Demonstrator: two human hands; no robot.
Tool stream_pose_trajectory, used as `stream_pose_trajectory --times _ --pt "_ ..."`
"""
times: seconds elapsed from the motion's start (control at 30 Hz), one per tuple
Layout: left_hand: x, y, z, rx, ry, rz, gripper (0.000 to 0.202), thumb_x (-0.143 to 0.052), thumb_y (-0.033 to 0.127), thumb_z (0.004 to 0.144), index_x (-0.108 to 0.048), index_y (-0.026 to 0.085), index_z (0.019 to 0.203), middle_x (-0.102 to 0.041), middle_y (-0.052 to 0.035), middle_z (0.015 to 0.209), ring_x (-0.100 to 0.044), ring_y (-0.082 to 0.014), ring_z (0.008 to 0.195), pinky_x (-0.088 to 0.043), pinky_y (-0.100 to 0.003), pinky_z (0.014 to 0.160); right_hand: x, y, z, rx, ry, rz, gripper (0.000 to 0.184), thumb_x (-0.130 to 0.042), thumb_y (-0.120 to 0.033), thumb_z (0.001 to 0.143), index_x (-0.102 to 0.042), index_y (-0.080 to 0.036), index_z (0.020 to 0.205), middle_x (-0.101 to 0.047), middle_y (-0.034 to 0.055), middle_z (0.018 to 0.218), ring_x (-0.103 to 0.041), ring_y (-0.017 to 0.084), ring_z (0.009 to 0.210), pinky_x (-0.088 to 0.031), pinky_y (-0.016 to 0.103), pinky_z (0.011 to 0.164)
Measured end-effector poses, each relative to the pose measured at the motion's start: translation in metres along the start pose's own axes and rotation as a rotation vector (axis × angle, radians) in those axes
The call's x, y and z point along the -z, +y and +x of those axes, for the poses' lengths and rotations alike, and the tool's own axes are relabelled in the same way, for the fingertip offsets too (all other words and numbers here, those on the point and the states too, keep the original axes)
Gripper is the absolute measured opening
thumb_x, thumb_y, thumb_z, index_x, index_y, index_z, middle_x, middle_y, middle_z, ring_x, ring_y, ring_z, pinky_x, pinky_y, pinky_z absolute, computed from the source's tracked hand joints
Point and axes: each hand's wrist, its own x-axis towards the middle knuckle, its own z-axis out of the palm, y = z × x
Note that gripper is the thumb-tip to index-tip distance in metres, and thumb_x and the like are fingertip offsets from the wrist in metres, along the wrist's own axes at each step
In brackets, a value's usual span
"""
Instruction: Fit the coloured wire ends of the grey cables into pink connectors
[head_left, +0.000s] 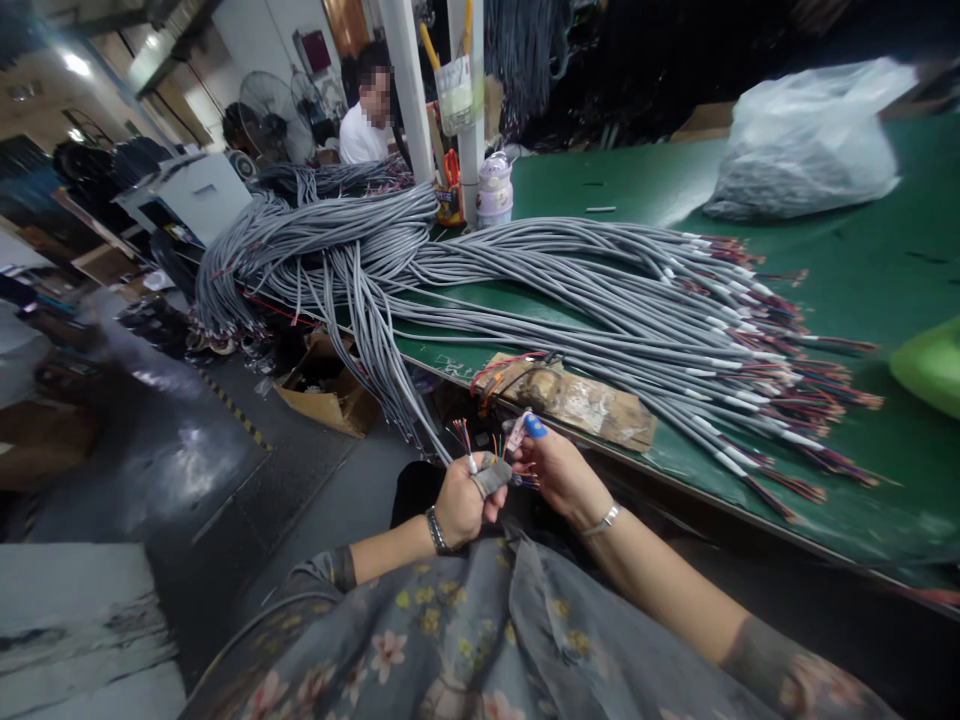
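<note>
My left hand (461, 500) is closed around the end of a grey cable (420, 425), with thin coloured wires (463, 435) sticking up from its stripped tip. My right hand (555, 468) is right beside it, fingers pinched on those small wires; a blue cap covers one fingertip (535, 426). Both hands hover below the green table's front edge (675, 465). A large bundle of grey cables (570, 290) lies across the table, its stripped coloured ends (780, 360) fanned out to the right.
A taped wooden block (577, 398) sits at the table edge. A white plastic bag (806, 140) lies at the far right, a green object (930, 365) at the right edge. A cardboard box (326, 385) stands on the floor. Another person (367, 125) sits beyond.
</note>
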Motion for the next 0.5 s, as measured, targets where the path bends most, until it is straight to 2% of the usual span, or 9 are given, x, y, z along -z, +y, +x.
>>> stream_pose_trajectory --times 0.1,0.23,0.5 --pt "-0.001 0.001 0.000 0.011 0.014 0.016 0.054 -0.069 0.066 0.056 -0.047 0.017 0.053 -0.046 0.0056 0.040 -0.030 -0.0029 0.028 -0.016 -0.020 0.031 0.001 -0.001 0.000 -0.010 -0.007 0.025 0.030 -0.080 -0.045 0.062 -0.066 -0.019 0.065 -0.063 -0.0008 0.058 -0.051 0.010 0.049 -0.044 0.021 0.044" --pt "-0.002 0.001 0.001 0.025 0.015 0.018 0.053 -0.068 0.066 0.056 -0.046 0.018 0.053 -0.046 0.0058 0.040 -0.030 -0.0031 0.028 -0.015 -0.020 0.032 0.006 0.002 0.002 -0.028 -0.030 0.078 0.029 -0.080 -0.044 0.063 -0.070 -0.019 0.075 -0.069 0.0013 0.068 -0.057 0.012 0.056 -0.047 0.024 0.049" --pt "-0.001 -0.002 0.001 0.030 0.007 0.022 0.053 -0.068 0.065 0.058 -0.045 0.018 0.052 -0.046 0.0054 0.040 -0.031 -0.0032 0.028 -0.015 -0.020 0.032 0.010 0.008 0.005 -0.031 0.014 0.110 0.026 -0.079 -0.040 0.065 -0.072 -0.021 0.081 -0.073 0.0017 0.078 -0.063 0.013 0.064 -0.049 0.023 0.056"
